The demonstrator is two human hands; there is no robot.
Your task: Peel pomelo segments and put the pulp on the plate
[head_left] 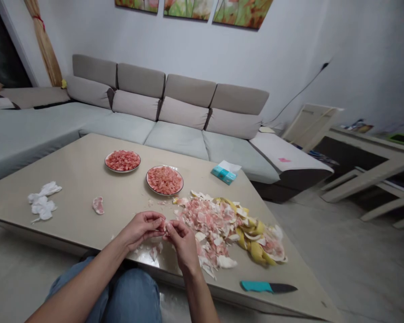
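Pink pomelo piece (162,225) pinched between your left hand (142,229) and right hand (182,240), over bench (81,179) near edge.

Grey sofa (175,112), teal-handled knife (267,287), tissue pack (226,172), crumpled white tissues (43,202), framed pictures (195,9) on the wall

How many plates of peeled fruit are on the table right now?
2. One plate sits farther left on the table; the second plate is to its right, just beyond the pile of peels. None looks hidden.
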